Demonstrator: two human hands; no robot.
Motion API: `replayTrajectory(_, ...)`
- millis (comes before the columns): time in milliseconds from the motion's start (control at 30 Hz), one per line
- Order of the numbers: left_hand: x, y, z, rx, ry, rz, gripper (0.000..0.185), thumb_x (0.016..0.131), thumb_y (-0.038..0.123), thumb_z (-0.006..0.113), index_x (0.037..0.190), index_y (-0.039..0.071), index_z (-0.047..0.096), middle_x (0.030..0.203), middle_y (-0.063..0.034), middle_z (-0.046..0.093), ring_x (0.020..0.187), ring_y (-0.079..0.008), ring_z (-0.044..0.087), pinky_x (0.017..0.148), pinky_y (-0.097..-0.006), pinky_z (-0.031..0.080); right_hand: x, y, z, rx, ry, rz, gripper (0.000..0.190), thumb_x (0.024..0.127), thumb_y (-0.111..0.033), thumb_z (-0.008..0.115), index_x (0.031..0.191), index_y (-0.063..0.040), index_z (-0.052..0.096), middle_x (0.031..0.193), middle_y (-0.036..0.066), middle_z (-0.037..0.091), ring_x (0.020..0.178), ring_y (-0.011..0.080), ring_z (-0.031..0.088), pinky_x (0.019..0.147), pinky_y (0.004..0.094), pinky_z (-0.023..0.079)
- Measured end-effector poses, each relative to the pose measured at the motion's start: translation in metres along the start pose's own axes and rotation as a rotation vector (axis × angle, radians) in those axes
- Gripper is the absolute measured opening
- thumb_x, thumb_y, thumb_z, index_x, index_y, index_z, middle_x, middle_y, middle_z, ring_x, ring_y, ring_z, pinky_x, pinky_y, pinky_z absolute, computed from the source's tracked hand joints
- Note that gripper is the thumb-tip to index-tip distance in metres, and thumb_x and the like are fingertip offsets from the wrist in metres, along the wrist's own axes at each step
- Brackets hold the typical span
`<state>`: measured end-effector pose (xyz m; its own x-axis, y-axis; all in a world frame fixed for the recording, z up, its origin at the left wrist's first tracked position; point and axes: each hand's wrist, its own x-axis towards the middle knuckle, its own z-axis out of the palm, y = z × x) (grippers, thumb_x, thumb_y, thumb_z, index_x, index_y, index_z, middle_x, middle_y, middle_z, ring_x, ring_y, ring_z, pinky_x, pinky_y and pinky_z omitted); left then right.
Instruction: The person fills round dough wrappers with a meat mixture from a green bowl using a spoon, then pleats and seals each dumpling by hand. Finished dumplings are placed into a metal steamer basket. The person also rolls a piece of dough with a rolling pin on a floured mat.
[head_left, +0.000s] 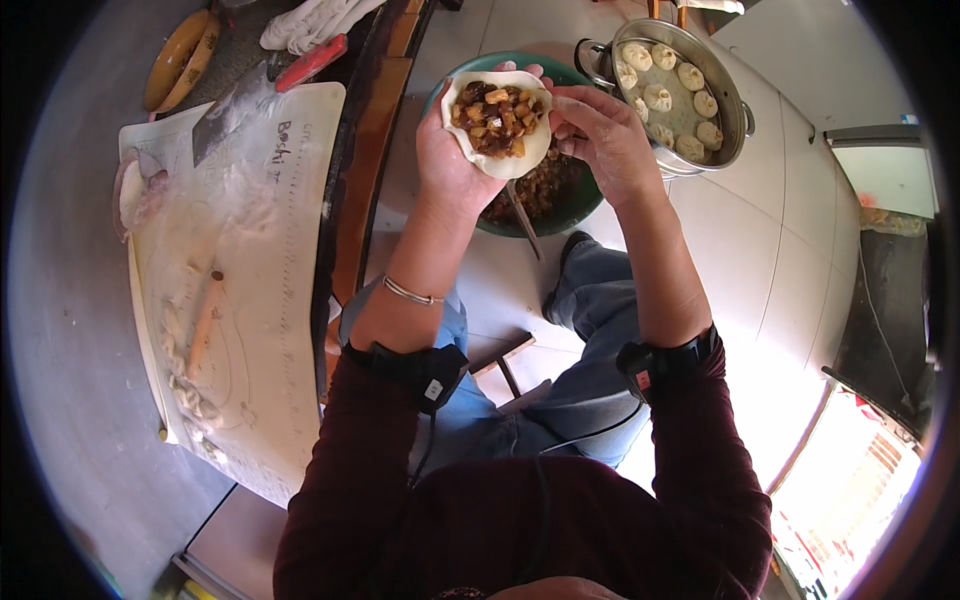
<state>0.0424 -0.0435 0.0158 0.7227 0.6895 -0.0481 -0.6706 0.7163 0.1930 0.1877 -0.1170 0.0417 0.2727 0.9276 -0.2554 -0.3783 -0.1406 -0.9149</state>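
A round dough wrapper (477, 159) lies flat on the palm of my left hand (448, 166), its fingers curled up behind the far edge. Diced brown filling (501, 120) is heaped in the middle of the wrapper. With thumb and fingertips, my right hand (606, 139) pinches the wrapper's right edge. Both hands are over a green basin (585, 202) that holds more of the chopped filling (547, 184). A utensil's handle (525, 221) sticks out over the basin's near rim; its other end is hidden.
Right of the basin stands a metal steamer pot (724, 90) with several pleated buns (658, 97). On the left table, a marked pastry mat (277, 225) carries a rolling pin (204, 326), dough scraps (196, 405) and a red-handled scraper (311, 63). A yellow bowl (180, 60) sits beyond.
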Motion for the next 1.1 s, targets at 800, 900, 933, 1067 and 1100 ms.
replayTrajectory(800, -0.006, 0.002, -0.011, 0.550, 0.311, -0.125, 0.029, 0.082, 0.014, 0.066, 0.108, 0.006, 0.057, 0.099, -0.0101, 0.063, 0.090, -0.0240, 0.064, 0.069, -0.0436, 0.057, -0.004, 0.025, -0.006, -0.241, 0.027, -0.105, 0.014, 0.087, -0.011, 0.062, 0.099, -0.003, 0.061, 0.078, -0.002, 0.058, 0.066, 0.0047, 0.050, 0.061, 0.0199, 0.042)
replayTrajectory(900, -0.009, 0.005, -0.008, 0.628, 0.302, -0.161, 0.028, 0.081, 0.012, 0.067, 0.107, 0.007, 0.058, 0.096, -0.0087, 0.064, 0.086, -0.0228, 0.066, 0.062, -0.0416, 0.058, -0.006, 0.021, -0.005, -0.070, 0.004, -0.008, 0.013, 0.088, -0.010, 0.061, 0.098, -0.002, 0.060, 0.078, -0.001, 0.058, 0.066, 0.0047, 0.050, 0.061, 0.0197, 0.042)
replayTrajectory(933, -0.010, 0.007, -0.007, 0.636, 0.268, -0.176, 0.028, 0.081, 0.013, 0.068, 0.107, 0.007, 0.058, 0.095, -0.0084, 0.064, 0.085, -0.0224, 0.066, 0.062, -0.0411, 0.058, -0.007, 0.020, -0.005, -0.029, -0.015, 0.014, 0.013, 0.088, -0.010, 0.061, 0.097, -0.002, 0.059, 0.078, -0.001, 0.058, 0.066, 0.0047, 0.050, 0.061, 0.0196, 0.042)
replayTrajectory(1067, -0.013, 0.012, -0.005, 0.649, 0.326, -0.247, 0.030, 0.082, 0.014, 0.067, 0.109, 0.008, 0.057, 0.097, -0.0074, 0.064, 0.085, -0.0201, 0.066, 0.063, -0.0385, 0.057, -0.008, 0.021, -0.004, -0.212, -0.009, -0.013, 0.013, 0.086, -0.006, 0.061, 0.097, 0.000, 0.059, 0.077, 0.002, 0.060, 0.063, 0.0073, 0.052, 0.058, 0.0214, 0.044)
replayTrajectory(1100, -0.013, 0.012, -0.005, 0.646, 0.345, -0.230, 0.031, 0.082, 0.016, 0.068, 0.110, 0.008, 0.058, 0.098, -0.0070, 0.064, 0.086, -0.0191, 0.065, 0.065, -0.0388, 0.057, -0.008, 0.023, -0.003, -0.330, 0.002, -0.063, 0.014, 0.086, -0.006, 0.061, 0.098, 0.000, 0.059, 0.077, 0.002, 0.060, 0.063, 0.0072, 0.052, 0.057, 0.0217, 0.044)
